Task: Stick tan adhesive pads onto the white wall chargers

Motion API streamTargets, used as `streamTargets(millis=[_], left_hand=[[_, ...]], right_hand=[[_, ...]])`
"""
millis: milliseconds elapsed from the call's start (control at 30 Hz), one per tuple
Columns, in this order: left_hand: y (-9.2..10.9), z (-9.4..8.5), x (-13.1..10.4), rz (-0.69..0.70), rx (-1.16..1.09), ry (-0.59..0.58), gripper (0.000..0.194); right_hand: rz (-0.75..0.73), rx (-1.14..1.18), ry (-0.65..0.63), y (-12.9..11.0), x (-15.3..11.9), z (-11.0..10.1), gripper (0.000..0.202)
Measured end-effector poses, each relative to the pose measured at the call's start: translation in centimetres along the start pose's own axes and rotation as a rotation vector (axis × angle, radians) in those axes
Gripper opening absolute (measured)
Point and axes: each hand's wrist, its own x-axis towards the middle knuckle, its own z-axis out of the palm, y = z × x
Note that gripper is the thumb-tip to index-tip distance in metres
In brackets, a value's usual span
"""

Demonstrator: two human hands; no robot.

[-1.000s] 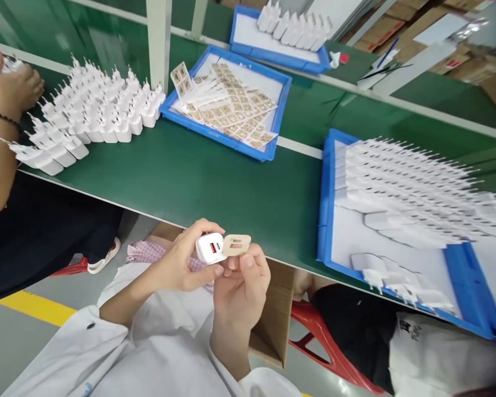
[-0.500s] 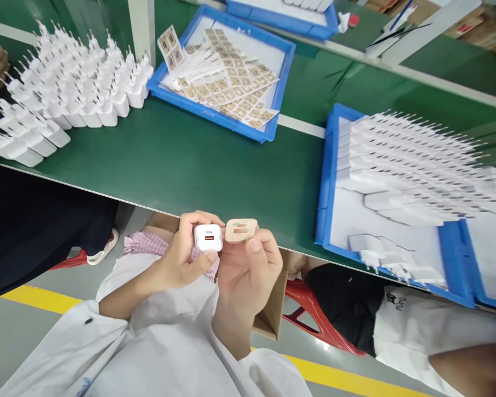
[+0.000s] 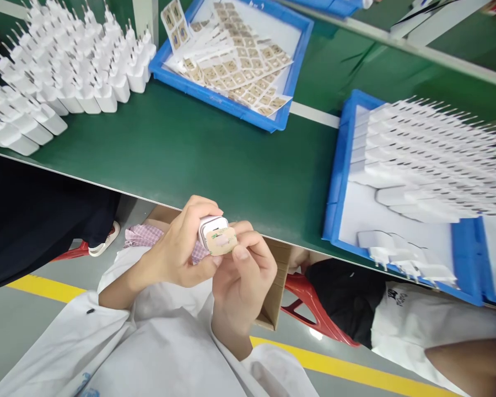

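My left hand (image 3: pixel 186 245) is closed around a white charger (image 3: pixel 209 225), its port end facing up toward me. Between the thumb and fingers of my right hand (image 3: pixel 246 264) is a tan sticker (image 3: pixel 222 241) with a cut-out and small green marks. The sticker overlaps the lower right part of the charger's end and hides most of the ports. Whether it touches the surface, I cannot tell. Both hands are in front of the table's near edge, above my lap.
A blue tray (image 3: pixel 215 102) at the back holds sheets of tan stickers (image 3: pixel 243 71). Many white chargers (image 3: pixel 93 96) stand prongs-up at the left. On the right, another blue tray (image 3: pixel 334 204) holds rows of chargers (image 3: pixel 430 160). People sit on both sides of me.
My right hand has brought the sticker left, from beside the charger to over its port end. The charger has tilted slightly in my left hand. The camera view has shifted a little.
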Motion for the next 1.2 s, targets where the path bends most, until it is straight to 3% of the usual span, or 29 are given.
streamTargets(millis=[233, 1200], left_hand=[[0.08, -0.14, 0.13, 0.055, 0.046, 0.009, 0.04], [0.05, 0.17, 0.1, 0.061, 0.057, 0.019, 0.044]], right_hand=[[-0.011, 0.036, -0.003, -0.15, 0.14, 0.54, 0.026], [-0.01, 0.007, 0.041, 0.16, 0.11, 0.56, 0.026]])
